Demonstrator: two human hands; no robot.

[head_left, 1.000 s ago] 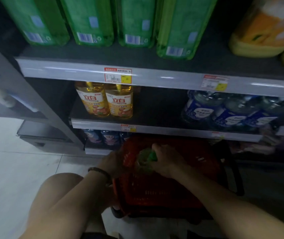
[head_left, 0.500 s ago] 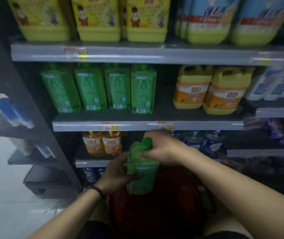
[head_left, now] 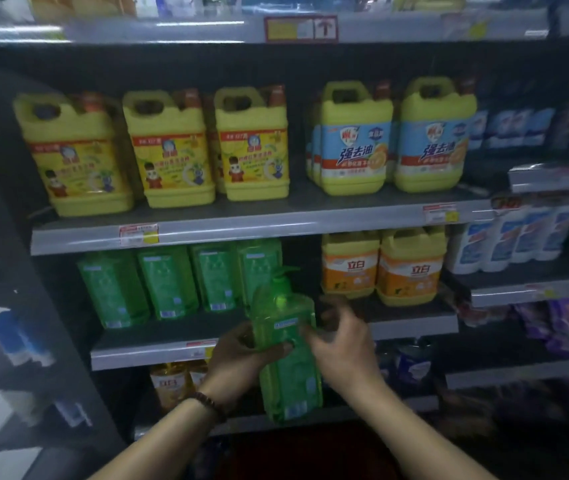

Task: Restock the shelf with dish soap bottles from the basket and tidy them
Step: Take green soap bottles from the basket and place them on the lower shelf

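Left hand (head_left: 241, 358) grips the translucent green plastic pump bottle (head_left: 291, 379) at mid-body; right hand (head_left: 342, 348), loosely spread, touches its right side

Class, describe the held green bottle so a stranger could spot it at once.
Find the row of green bottles below the yellow jugs. In front of it, the left hand grips one more green bottle. Unlike its neighbours, it is off the shelf.
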